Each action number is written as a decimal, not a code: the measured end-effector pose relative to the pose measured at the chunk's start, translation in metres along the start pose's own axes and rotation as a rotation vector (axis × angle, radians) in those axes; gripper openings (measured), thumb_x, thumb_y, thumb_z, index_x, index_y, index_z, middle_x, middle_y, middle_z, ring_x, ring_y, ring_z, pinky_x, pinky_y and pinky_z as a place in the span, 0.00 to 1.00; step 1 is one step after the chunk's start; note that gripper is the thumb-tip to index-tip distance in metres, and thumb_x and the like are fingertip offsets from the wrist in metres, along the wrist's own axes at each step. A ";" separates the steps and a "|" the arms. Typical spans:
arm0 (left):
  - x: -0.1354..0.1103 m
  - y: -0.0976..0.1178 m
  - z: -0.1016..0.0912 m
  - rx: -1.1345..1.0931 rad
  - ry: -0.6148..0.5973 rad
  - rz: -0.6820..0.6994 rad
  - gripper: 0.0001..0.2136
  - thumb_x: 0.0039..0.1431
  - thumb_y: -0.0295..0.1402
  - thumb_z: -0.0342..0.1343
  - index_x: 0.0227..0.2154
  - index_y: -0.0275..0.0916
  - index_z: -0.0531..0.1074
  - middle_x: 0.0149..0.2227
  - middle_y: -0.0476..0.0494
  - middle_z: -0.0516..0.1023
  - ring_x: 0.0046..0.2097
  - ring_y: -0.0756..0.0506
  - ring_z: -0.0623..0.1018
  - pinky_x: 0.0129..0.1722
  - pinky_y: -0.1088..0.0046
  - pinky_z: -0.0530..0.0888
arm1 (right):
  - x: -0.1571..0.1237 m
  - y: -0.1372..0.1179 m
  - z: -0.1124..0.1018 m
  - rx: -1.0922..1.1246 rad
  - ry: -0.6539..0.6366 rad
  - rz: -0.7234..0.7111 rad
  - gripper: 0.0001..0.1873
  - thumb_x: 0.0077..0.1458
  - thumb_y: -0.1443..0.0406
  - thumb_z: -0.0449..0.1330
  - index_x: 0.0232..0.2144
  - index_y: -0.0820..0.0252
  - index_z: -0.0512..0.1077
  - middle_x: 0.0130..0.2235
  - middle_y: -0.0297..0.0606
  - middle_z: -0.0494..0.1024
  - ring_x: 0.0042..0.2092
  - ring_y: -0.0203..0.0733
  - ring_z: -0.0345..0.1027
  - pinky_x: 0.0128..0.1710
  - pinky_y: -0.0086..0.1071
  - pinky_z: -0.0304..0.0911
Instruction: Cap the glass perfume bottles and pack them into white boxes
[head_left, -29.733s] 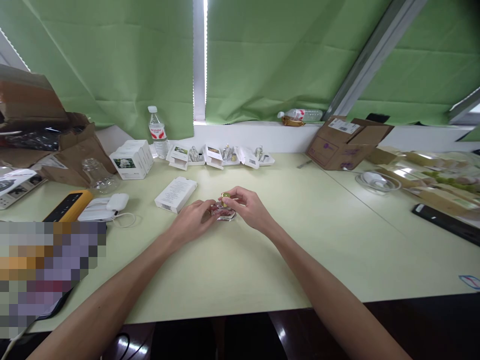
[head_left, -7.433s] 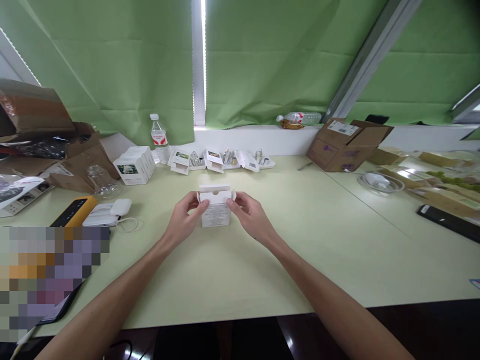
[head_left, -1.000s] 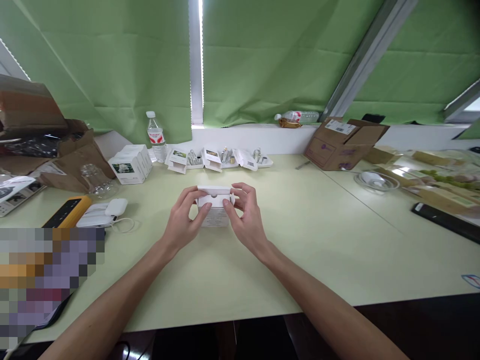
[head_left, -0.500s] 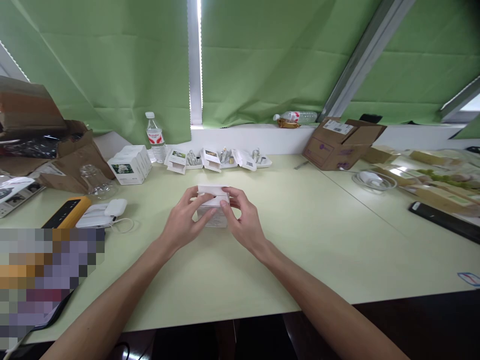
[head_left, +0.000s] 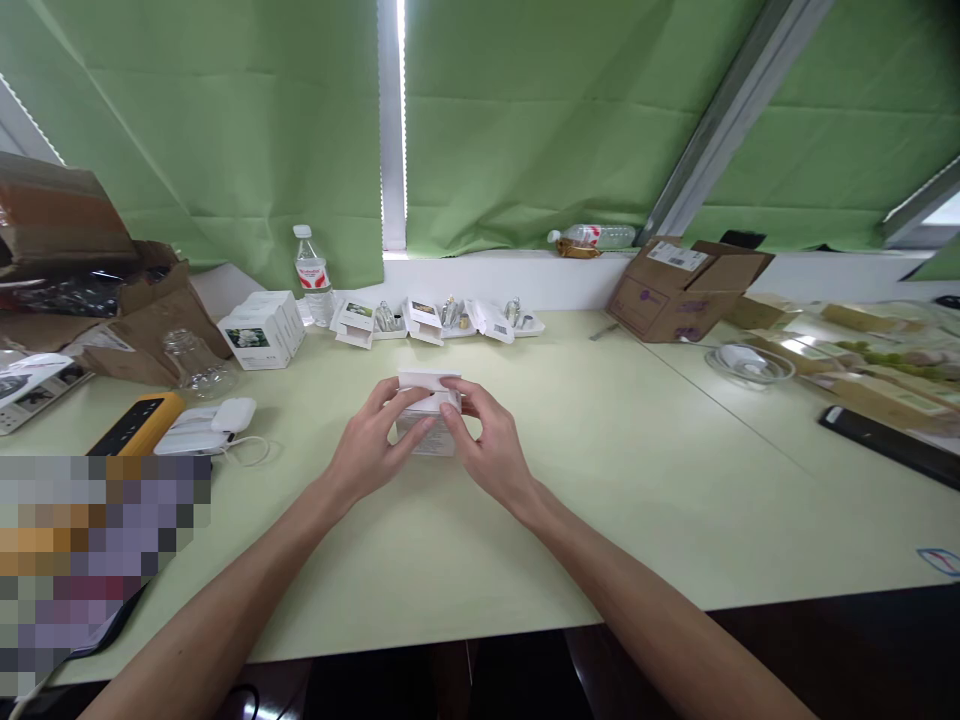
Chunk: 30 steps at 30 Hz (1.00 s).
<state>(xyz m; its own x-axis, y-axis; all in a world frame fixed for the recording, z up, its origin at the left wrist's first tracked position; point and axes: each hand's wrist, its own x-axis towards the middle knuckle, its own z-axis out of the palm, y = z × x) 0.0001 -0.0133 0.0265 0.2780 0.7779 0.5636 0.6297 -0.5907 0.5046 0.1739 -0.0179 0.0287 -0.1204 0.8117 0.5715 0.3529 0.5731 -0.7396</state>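
A small white carton (head_left: 435, 442) stands on the pale green table in front of me, its top flap raised at the far side. My left hand (head_left: 379, 435) grips its left side, the fingers reaching across the top and the thumb near the front edge. On the right side, my right hand (head_left: 491, 435) holds the same carton, with fingertips at the raised flap and the thumb on the front top edge. The inside of the carton is mostly hidden by my fingers.
Behind lie opened small boxes (head_left: 426, 318) with silvery items in white trays. White boxes (head_left: 259, 335) and a water bottle (head_left: 313, 275) stand back left. A cardboard box (head_left: 675, 290) sits back right. A yellow-black device (head_left: 139, 425) lies left, a black bar (head_left: 889, 445) right.
Both hands stay on the carton in nearly the same pose. The raised flap looks tilted slightly differently; the whole view has shifted a little.
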 end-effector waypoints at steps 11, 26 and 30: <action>0.004 0.005 -0.001 -0.262 0.007 -0.123 0.17 0.68 0.38 0.39 0.48 0.43 0.72 0.47 0.43 0.73 0.48 0.46 0.72 0.45 0.70 0.68 | 0.000 0.001 -0.001 -0.015 -0.010 -0.008 0.16 0.64 0.59 0.51 0.50 0.54 0.68 0.52 0.40 0.73 0.52 0.45 0.67 0.50 0.40 0.66; 0.006 0.001 -0.004 -0.557 -0.001 -0.303 0.14 0.66 0.40 0.45 0.44 0.42 0.73 0.47 0.47 0.75 0.44 0.47 0.71 0.41 0.75 0.67 | 0.001 0.004 -0.001 0.006 -0.015 0.011 0.15 0.63 0.59 0.52 0.51 0.54 0.65 0.53 0.40 0.71 0.47 0.44 0.70 0.46 0.39 0.69; 0.006 -0.002 -0.003 -0.569 0.015 -0.314 0.13 0.65 0.40 0.46 0.43 0.43 0.74 0.46 0.47 0.75 0.44 0.47 0.71 0.42 0.75 0.66 | -0.001 0.003 -0.002 0.032 -0.010 0.072 0.16 0.62 0.58 0.53 0.51 0.53 0.63 0.53 0.40 0.71 0.43 0.43 0.72 0.43 0.39 0.70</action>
<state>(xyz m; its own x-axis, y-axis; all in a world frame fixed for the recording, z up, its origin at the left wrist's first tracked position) -0.0018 -0.0083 0.0314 0.1308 0.9312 0.3401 0.1957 -0.3606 0.9120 0.1771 -0.0166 0.0266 -0.1052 0.8521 0.5127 0.3307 0.5162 -0.7901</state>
